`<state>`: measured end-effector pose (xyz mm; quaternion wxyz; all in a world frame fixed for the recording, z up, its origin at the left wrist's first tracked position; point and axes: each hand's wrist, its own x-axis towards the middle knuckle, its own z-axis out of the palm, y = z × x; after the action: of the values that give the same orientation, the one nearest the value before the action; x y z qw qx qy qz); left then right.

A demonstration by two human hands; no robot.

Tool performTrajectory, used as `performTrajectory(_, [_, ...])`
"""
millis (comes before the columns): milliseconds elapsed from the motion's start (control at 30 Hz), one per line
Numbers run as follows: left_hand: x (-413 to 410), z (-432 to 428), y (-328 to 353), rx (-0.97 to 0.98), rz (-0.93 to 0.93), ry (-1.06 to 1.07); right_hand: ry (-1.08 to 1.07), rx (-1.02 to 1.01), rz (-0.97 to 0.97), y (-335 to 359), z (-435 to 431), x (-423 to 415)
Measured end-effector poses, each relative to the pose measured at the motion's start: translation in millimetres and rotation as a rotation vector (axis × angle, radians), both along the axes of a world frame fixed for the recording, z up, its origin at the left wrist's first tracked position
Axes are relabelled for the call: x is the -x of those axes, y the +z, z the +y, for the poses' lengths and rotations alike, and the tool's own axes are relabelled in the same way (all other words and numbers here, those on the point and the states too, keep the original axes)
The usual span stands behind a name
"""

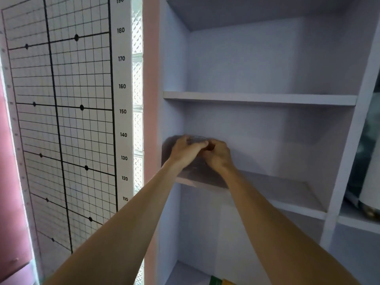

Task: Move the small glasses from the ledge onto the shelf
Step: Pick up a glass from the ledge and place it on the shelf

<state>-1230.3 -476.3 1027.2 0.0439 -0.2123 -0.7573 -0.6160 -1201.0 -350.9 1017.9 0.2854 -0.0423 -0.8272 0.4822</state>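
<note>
Both my arms reach up into a pale lilac shelf unit. My left hand (186, 151) and my right hand (218, 155) meet at the left end of the middle shelf (287, 192). Between them is a small clear glass (198, 139); only its rim shows above my fingers. My left fingers curl over the glass and my right fingers close against its other side. The glass's base is hidden by my hands, so I cannot tell whether it rests on the shelf board. No ledge is in view.
Another shelf board (259, 98) lies above, and a lower compartment holds green and yellow items (220, 281) at the bottom edge. A height chart with a grid (61, 110) covers the wall to the left, beside glass blocks (137, 124). A side compartment at right holds a white object (370, 182).
</note>
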Motion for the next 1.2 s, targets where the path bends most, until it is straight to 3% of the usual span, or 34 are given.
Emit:
performTrajectory(367, [17.7,1.6,-7.6,-0.04,-0.027,0.012,-0.068,0.015,0.024,-6.7,-0.1,15.2])
performTrajectory(800, [7.8,-0.8,-7.8,-0.036,-0.036,0.017,-0.157,-0.155,-0.003,-5.3,-2.3,7.1])
performTrajectory(1200, [-9.3,-13.2,-3.0,0.102,-0.038,0.016,-0.194,-0.191,-0.113,-1.9,-18.4,3.7])
